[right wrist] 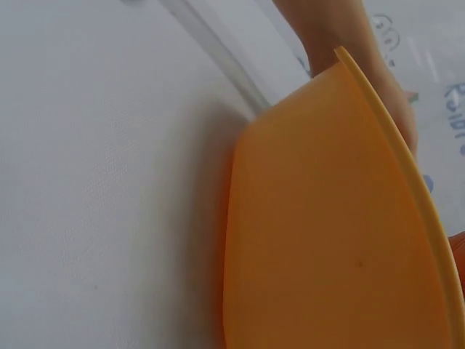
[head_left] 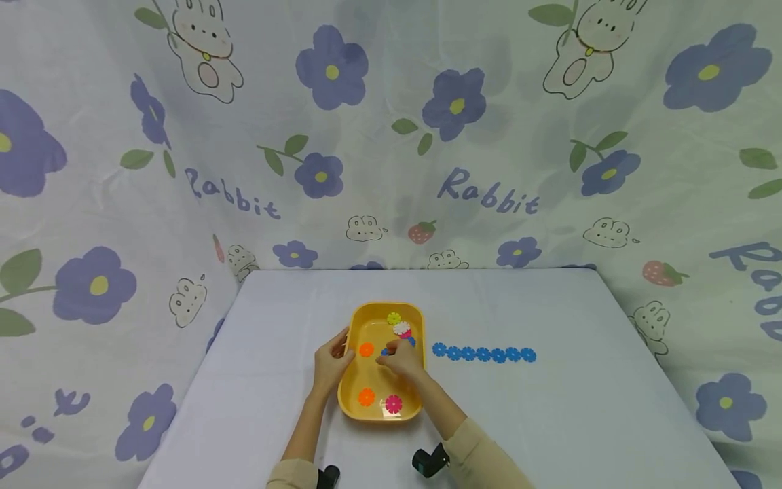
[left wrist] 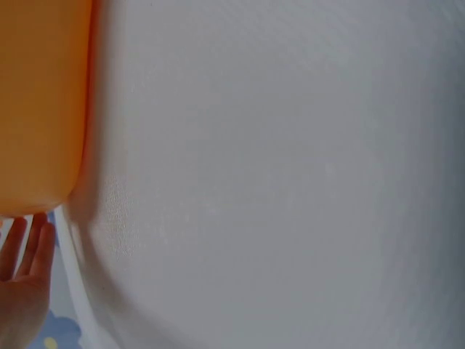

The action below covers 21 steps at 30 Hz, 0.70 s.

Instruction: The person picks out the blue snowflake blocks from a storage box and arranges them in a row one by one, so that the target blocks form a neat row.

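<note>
A yellow tray (head_left: 381, 414) stands on the white table, holding several flower-shaped plastic discs. My left hand (head_left: 332, 361) grips the tray's left rim, thumb over the edge and fingers along the outer wall. Inside the tray, my right hand (head_left: 404, 360) pinches a blue flower disc (head_left: 385, 352) between thumb and fingers; most of that disc is hidden. Close by lie an orange disc (head_left: 366, 349), a white disc (head_left: 401, 329) partly over a pink one, and another blue disc (head_left: 411, 341). In the right wrist view, the tray's outer wall (right wrist: 327, 218) fills much of the picture.
Right of the tray, a row of joined blue flower discs (head_left: 484, 354) runs across the table. A yellow-green disc (head_left: 394, 318) sits at the tray's far end, with an orange disc (head_left: 366, 397) and a pink disc (head_left: 394, 404) at its near end. Patterned cloth (head_left: 379, 156) hangs behind.
</note>
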Tool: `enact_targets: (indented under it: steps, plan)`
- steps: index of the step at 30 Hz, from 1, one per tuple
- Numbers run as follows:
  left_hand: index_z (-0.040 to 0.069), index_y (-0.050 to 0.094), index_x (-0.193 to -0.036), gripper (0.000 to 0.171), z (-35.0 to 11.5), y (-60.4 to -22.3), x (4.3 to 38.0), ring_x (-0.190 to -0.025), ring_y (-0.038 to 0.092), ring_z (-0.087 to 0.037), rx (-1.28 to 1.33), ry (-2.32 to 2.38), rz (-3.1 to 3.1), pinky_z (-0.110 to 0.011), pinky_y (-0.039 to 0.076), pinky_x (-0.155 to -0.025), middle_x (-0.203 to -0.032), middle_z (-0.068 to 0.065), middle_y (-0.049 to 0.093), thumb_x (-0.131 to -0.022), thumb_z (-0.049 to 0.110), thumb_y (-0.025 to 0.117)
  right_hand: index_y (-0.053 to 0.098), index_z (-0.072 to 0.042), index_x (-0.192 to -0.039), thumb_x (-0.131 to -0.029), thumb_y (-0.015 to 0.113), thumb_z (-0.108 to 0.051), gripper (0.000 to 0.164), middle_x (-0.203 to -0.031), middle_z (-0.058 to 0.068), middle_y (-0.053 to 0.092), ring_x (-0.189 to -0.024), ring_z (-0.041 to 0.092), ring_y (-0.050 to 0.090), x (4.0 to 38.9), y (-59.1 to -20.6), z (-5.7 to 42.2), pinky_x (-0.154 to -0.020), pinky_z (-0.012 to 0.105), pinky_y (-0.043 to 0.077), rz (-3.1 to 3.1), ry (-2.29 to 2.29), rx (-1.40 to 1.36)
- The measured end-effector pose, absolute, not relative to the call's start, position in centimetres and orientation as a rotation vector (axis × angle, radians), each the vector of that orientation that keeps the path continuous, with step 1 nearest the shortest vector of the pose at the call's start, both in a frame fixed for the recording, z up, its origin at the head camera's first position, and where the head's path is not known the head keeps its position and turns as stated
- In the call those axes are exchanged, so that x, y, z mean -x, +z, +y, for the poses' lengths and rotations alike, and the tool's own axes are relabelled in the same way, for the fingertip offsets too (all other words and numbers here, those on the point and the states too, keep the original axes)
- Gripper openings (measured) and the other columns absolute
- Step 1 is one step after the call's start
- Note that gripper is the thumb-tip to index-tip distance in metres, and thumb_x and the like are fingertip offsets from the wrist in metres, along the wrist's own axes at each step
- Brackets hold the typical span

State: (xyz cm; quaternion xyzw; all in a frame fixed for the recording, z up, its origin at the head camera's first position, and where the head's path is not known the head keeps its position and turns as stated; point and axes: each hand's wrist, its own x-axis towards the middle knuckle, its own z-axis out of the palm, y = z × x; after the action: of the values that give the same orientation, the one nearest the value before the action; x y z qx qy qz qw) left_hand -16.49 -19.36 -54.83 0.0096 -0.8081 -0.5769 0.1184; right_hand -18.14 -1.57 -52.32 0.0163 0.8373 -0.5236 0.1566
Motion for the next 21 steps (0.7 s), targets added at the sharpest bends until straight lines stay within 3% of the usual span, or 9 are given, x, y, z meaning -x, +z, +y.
enact_targets:
  steps: [5,10,13,17,21]
  plan:
    - [-0.001,0.056,-0.129,0.050,-19.4,-54.3,16.3,-0.096,0.064,-0.037,-0.022,-1.696,-2.358,-0.043,0.053,-0.084,-0.113,-0.025,0.064,-0.079,-0.004,0.061,0.062,0.007,-0.111,-0.081,0.071,-0.008,0.035,-0.100,0.015,0.064,-0.091,0.026,0.060,18.0,-52.7,-2.0,-0.082,0.038,0.054,2.417,-1.551,-0.057]
    - [0.001,0.056,-0.129,0.050,-19.4,-54.6,16.5,-0.098,0.064,-0.035,-0.047,-1.697,-2.369,-0.039,0.053,-0.085,-0.114,-0.023,0.064,-0.079,-0.004,0.061,0.062,0.007,-0.113,-0.081,0.069,-0.008,0.036,-0.108,0.018,0.063,-0.100,0.030,0.058,18.0,-53.0,-1.8,-0.091,0.043,0.050,2.571,-1.462,-0.059]
    - [-0.003,0.055,-0.129,0.049,-19.2,-53.4,16.0,-0.099,0.063,-0.038,-0.037,-1.713,-2.367,-0.040,0.053,-0.084,-0.114,-0.026,0.062,-0.080,-0.006,0.060,0.061,0.006,-0.113,-0.081,0.070,-0.009,0.037,-0.109,0.017,0.063,-0.101,0.031,0.058,18.1,-52.8,-1.8,-0.092,0.043,0.049,2.540,-1.423,-0.055]
    - [-0.010,0.052,-0.127,0.048,-18.7,-51.7,15.3,-0.099,0.061,-0.045,0.000,-1.734,-2.366,-0.045,0.053,-0.083,-0.114,-0.033,0.059,-0.080,-0.009,0.058,0.061,0.007,-0.113,-0.081,0.071,-0.009,0.037,-0.104,0.015,0.064,-0.095,0.027,0.059,18.2,-52.6,-2.1,-0.088,0.039,0.052,2.393,-1.476,-0.023]
    - [-0.010,0.051,-0.129,0.049,-18.6,-51.0,15.0,-0.100,0.061,-0.044,-0.004,-1.733,-2.391,-0.044,0.053,-0.085,-0.116,-0.033,0.058,-0.081,-0.008,0.057,0.062,0.007,-0.113,-0.080,0.071,-0.008,0.037,-0.098,0.012,0.065,-0.086,0.021,0.061,18.1,-52.4,-2.7,-0.080,0.033,0.055,2.276,-1.526,0.024]
